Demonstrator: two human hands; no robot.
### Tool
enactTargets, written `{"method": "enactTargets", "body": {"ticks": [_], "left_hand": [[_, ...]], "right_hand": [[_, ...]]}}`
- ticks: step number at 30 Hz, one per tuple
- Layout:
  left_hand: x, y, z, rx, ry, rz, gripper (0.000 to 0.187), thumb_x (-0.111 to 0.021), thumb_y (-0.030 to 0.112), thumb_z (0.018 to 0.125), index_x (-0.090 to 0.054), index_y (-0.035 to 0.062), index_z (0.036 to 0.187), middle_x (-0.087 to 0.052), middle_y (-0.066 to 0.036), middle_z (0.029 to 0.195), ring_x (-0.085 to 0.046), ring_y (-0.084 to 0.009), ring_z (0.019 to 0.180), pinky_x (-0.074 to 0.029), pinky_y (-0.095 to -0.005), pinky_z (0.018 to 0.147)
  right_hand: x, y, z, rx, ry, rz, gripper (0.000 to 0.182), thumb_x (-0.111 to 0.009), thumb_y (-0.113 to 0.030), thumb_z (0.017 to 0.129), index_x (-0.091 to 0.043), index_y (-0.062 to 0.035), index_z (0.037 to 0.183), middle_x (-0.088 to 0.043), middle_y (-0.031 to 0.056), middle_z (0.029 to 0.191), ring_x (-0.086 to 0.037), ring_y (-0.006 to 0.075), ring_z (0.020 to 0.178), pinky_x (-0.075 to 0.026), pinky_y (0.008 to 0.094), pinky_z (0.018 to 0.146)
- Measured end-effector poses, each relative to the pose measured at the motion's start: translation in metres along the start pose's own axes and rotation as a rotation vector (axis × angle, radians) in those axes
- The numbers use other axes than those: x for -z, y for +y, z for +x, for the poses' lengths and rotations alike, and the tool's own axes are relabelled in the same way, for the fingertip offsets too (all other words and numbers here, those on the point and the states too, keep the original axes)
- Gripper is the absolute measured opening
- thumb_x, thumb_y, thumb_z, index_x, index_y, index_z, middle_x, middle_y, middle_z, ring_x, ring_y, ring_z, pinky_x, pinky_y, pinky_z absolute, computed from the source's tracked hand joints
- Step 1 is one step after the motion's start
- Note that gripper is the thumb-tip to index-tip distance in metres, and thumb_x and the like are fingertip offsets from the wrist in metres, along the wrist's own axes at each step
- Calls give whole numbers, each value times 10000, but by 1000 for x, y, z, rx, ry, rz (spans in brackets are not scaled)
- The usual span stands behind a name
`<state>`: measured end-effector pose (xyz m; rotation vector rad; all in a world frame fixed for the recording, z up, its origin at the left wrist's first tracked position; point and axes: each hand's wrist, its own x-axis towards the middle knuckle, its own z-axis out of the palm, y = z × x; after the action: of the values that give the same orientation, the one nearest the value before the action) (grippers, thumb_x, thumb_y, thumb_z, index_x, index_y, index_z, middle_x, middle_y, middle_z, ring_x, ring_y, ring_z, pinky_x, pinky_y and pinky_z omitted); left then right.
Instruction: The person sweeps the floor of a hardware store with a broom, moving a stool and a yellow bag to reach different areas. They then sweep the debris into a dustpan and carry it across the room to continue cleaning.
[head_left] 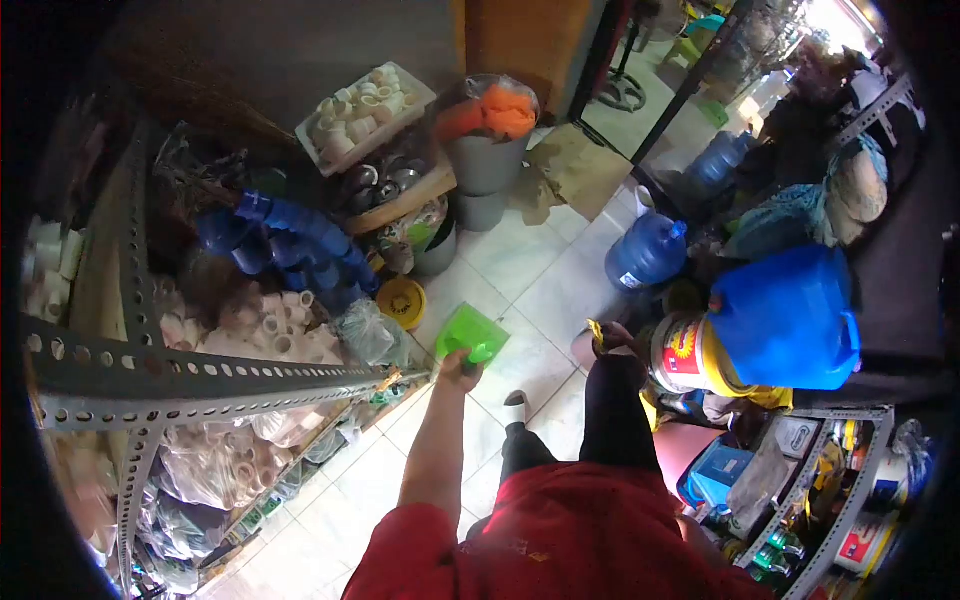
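Note:
Low over the tiled floor, my left hand point(462, 372) is closed around the handle of a bright green dustpan point(480, 322). The pan's flat part points forward and lies over the tiles. Just beyond my right knee, my right hand point(622, 343) shows in shadow, its forearm hidden behind the leg. Its fingers are curled at a small yellow piece point(597, 331), and I cannot tell what that piece is. Close to the right hand stands a white and yellow paint bucket point(682, 352), with a blue jerrycan point(785, 318) tipped over its top.
Metal shelving point(220, 395) with bagged pipe fittings runs along the left. Ahead are a white tray of fittings point(330, 150), a grey bin point(487, 165) and a yellow lid point(401, 303). A blue water jug point(645, 250) and flattened cardboard point(590, 170) lie ahead right. More shelving point(865, 480) stands at right.

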<state>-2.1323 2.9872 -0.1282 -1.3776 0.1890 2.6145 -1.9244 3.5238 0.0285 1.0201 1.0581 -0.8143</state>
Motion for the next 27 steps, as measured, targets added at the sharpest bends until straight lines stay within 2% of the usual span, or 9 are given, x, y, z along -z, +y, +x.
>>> {"method": "enactTargets", "body": {"ticks": [3, 6, 9, 12, 13, 15, 22, 24, 27], "left_hand": [[14, 3, 9, 72, -82, -31, 114, -458, 101, 756, -488, 11, 819, -538, -101, 677, -532, -214, 548, -478, -256, 433], [19, 2, 8, 33, -8, -26, 119, -464, 109, 757, -493, 13, 821, -539, -94, 670, -536, -212, 553, -485, -253, 439], [37, 2, 23, 80, -96, -23, 155, -516, 18, 684, -493, 71, 829, -542, -49, 727, -549, -189, 613, -482, -253, 464], [28, 5, 8, 84, -91, 17, 154, -515, 27, 692, -491, 65, 840, -539, -57, 747, -545, -197, 628, -478, -263, 465], [18, 5, -1, 64, 0, 9, 154, -518, 26, 695, -491, 64, 842, -535, -67, 776, -540, -198, 634, -474, -262, 463], [13, 4, 1, 44, -25, 12, 146, -518, 35, 703, -491, 65, 843, -532, -72, 789, -539, -197, 629, -474, -258, 462], [14, 1, 11, 76, -154, 162, 111, -471, 131, 762, -501, 75, 854, -544, -61, 765, -535, -199, 655, -460, -251, 484], [16, -2, 10, 58, -167, 169, 120, -476, 136, 760, -503, 70, 856, -548, -60, 763, -535, -201, 664, -461, -251, 496], [15, -8, -1, 26, -57, 67, 163, -535, 85, 703, -502, 45, 858, -549, -72, 774, -536, -212, 664, -465, -243, 502]], "right_hand": [[10, 0, -6, -24, -10, -10, 53, -494, -118, 738, -493, -82, 777, -503, 57, 606, -428, 102, 446, -337, 227, 373], [22, 1, -13, -54, -24, -17, 60, -492, -119, 740, -494, -82, 787, -507, 57, 611, -428, 101, 446, -337, 224, 372], [40, -1, -14, -65, -57, -14, 67, -490, -120, 742, -496, -83, 797, -510, 58, 616, -428, 99, 446, -337, 221, 372], [55, 4, -24, -80, -58, -20, 74, -487, -120, 743, -497, -83, 806, -514, 58, 622, -428, 97, 446, -338, 218, 372], [45, -1, -51, -73, 3, -50, 103, -476, -103, 745, -474, -50, 833, -517, 72, 645, -432, 108, 447, -336, 210, 365], [21, -13, -105, -14, 95, -184, 128, -462, -87, 743, -458, -23, 854, -526, 86, 671, -437, 115, 440, -338, 206, 358], [20, -15, -153, 47, 274, -406, 167, -430, -52, 721, -455, -42, 886, -515, 61, 632, -490, 115, 498, -366, 231, 384], [14, -22, -173, 123, 287, -437, 269, -474, -114, 736, -456, -11, 984, -531, 61, 658, -480, 101, 504, -385, 228, 418], [22, -36, -170, 254, 287, -567, 169, -463, -158, 757, -464, -10, 839, -488, 47, 592, -454, 102, 454, -369, 235, 398]]}}
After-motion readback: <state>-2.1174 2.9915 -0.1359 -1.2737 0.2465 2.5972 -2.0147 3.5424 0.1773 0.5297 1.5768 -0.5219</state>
